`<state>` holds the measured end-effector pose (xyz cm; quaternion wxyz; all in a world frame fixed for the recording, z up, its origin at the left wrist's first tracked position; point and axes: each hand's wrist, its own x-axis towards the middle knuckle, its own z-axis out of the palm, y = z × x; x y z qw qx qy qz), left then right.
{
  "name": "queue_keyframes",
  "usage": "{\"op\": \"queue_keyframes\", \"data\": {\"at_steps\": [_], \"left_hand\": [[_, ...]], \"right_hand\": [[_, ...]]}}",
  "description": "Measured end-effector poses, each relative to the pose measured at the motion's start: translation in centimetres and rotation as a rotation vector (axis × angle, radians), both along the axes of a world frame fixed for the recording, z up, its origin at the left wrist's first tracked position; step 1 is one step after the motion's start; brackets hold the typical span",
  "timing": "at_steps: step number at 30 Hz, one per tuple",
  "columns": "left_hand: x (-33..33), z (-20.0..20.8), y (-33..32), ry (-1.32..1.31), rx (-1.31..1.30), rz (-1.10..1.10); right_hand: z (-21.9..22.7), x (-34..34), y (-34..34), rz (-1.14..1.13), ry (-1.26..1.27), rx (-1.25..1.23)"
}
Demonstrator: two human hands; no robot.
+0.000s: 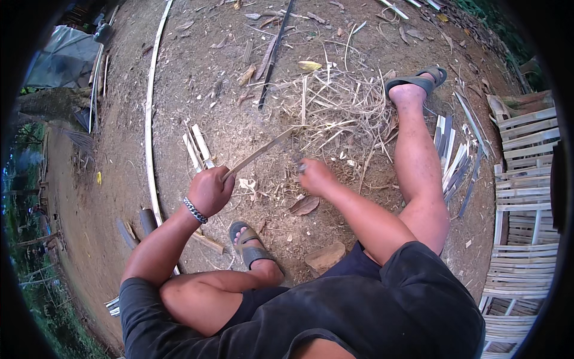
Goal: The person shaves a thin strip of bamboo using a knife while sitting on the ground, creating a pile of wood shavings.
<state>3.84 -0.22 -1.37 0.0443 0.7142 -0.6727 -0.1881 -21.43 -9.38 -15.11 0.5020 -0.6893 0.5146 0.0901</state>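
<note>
My left hand, with a chain bracelet at the wrist, is closed round one end of a flat tan bamboo strip. The strip slants up and to the right, its far end over the edge of a heap of thin shavings. My right hand is a fist just below the heap, apart from the strip. A small dark bit shows at its knuckles, but I cannot make out what the fist holds. Short split pieces lie on the dirt beyond my left hand.
A long pale bamboo pole runs along the ground at left. Several split strips lie beside my right leg. Woven bamboo slatting stands at the right. A stone sits between my legs, and a dark thin rod lies ahead.
</note>
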Motion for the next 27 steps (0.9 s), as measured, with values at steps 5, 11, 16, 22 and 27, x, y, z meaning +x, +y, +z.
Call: {"op": "queue_keyframes", "data": {"at_steps": [5,11,16,22,27], "left_hand": [[0.0,-0.2,0.0,0.015,0.023,0.041],[1.2,-1.0,0.3,0.050,0.011,0.087],[1.1,-0.8,0.5,0.048,-0.001,0.091],[0.4,-0.3,-0.3,0.065,0.043,0.118],[1.4,-0.3,-0.4,0.186,0.051,0.191]], "right_hand": [[-0.5,-1.4,-0.8,-0.020,0.005,0.026],[-3.7,-3.0,-2.0,0.036,0.148,-0.048],[2.1,-0.8,0.3,0.092,0.068,-0.050],[-7.3,-6.4,-2.9,-0.021,0.210,-0.059],[-9.3,-5.9,-2.1,-0.116,0.090,-0.050]]}}
